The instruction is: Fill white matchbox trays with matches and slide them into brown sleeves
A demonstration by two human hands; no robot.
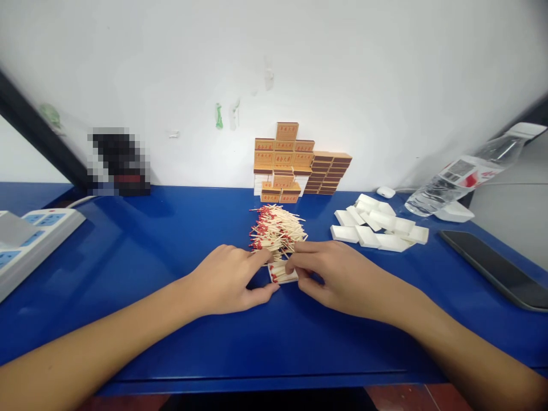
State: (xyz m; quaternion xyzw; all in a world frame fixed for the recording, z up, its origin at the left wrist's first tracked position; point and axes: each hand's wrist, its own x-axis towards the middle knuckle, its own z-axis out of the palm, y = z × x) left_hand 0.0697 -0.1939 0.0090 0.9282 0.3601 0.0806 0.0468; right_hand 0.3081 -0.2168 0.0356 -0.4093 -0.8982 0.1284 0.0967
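1. Nearest the camera, two bare forearms (141,328) slant in from the near left and near right.
2. The far wall (171,57) is matte off-white, marked by a few torn, peeling scraps.
3. A smooth, glossy blue table (274,348) stretches across, with reddish floor (445,395) below its near edge.
4. A clear plastic bottle (466,171) with a ridged base stands at the far right.
5. A white plastic power strip (36,245), its socket faces blue, sits at the left.
6. At the far middle, orange-yellow cardboard matchboxes (283,160) form a stepped block, some turned to show brown sides.
7. A dark, slim phone (492,265) lies flat at the right.
8. The left hand (225,279) holds the tray's left end between thumb and forefinger. The right hand (342,274) curls over its right end; whether its fingertips pinch anything, I cannot tell.
9. Shallow white card trays (381,225) lie jumbled right of centre.
10. Thin, pale wooden matches with red heads make a bristling pile (278,225) mid-table.
11. Just nearer, between both hands, the filling tray (289,280) contains matches (280,272), visible heads leftward.
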